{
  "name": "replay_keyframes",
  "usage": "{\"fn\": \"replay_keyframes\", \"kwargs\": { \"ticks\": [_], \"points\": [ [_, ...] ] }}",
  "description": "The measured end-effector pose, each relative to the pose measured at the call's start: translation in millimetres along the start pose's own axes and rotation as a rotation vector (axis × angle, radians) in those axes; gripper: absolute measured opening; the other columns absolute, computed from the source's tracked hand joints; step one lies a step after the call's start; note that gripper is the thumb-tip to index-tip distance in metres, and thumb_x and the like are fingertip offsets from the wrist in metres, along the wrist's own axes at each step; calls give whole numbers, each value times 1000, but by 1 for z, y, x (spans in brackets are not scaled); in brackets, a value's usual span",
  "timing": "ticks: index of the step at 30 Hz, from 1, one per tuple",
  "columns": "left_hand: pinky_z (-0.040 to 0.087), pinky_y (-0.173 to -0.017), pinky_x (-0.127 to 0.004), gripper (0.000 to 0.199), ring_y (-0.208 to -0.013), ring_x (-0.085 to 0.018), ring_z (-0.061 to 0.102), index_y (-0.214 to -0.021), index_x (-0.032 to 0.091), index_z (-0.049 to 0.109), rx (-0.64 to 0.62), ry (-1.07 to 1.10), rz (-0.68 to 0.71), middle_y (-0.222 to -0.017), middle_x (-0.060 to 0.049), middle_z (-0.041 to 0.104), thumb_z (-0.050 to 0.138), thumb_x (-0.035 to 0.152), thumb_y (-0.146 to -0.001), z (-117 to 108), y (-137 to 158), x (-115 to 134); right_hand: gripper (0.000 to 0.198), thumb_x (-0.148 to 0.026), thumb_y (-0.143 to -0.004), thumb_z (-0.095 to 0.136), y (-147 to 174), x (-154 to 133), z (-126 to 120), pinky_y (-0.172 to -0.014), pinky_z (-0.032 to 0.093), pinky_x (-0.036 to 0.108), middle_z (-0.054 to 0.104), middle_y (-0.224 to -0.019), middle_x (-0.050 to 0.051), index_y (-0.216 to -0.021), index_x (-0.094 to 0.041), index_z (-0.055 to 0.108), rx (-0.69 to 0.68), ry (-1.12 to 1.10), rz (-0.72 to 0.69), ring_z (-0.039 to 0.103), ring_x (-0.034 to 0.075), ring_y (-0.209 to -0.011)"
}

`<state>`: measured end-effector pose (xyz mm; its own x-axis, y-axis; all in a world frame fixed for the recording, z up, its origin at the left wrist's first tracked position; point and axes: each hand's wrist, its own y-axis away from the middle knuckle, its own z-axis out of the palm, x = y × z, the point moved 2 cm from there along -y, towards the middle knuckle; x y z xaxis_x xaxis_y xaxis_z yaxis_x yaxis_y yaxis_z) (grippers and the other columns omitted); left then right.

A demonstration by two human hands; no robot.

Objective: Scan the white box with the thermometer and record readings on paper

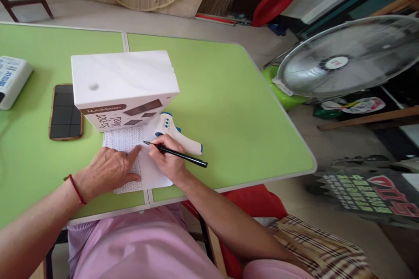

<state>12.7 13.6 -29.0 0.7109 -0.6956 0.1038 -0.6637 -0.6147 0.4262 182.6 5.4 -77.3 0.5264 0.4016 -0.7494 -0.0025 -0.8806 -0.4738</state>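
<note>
A sheet of paper (153,172) lies near the table's front edge, its left part covered in small rows of marks. My left hand (109,170) rests on it with the fingers apart, the index fingertip close to the pen's tip. In my right hand (170,159) is a black pen (183,154), slanting down to the left with its tip at the paper. Right behind the paper stands a white box (122,74) printed "NutriMotion". A white and blue handheld thermometer-like device (181,137) lies beside the box, just beyond my right hand.
The green table (222,109) carries a smartphone (66,111) left of the box and a white device (13,80) at the far left. A large fan (337,63) stands off the right side. A red cushion-like thing (255,200) sits below the front edge.
</note>
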Motion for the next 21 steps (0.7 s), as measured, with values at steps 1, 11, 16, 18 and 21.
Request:
{"fn": "replay_keyframes", "kwargs": {
  "ticks": [1,11,16,18,21],
  "points": [
    [41,-57,-31,65,-79,-30,73,-146,14,32,-2,2,1,-91,-12,76,56,47,-96,0,0,0,10,-20,-83,55,0,0,0,-48,45,22,57,-57,-6,-73,-23,52,-2,-4,-6,51,10,-47],
    [44,-59,-32,63,-76,-30,73,-143,15,36,29,54,-5,-87,-13,75,62,44,-93,0,0,0,11,-22,-83,55,0,1,1,-49,45,23,56,-56,-5,-73,-23,51,-20,28,13,50,11,-47],
    [42,-58,-31,62,-76,-30,73,-144,15,34,19,22,-3,-88,-12,75,59,45,-95,0,0,0,11,-21,-83,55,-1,0,0,-48,45,22,56,-56,-6,-73,-23,51,-15,26,-4,50,10,-47],
    [42,-58,-31,62,-76,-30,73,-144,15,34,20,18,-1,-88,-12,75,59,45,-95,1,0,1,11,-21,-83,55,-1,0,0,-48,45,22,56,-56,-5,-72,-23,52,-12,24,-7,50,10,-47],
    [43,-59,-31,61,-75,-30,73,-142,15,37,34,43,-1,-87,-12,75,60,44,-94,0,0,1,10,-21,-82,55,0,1,1,-49,45,23,56,-57,-5,-73,-23,52,-16,12,14,50,11,-48]
  ]
}}
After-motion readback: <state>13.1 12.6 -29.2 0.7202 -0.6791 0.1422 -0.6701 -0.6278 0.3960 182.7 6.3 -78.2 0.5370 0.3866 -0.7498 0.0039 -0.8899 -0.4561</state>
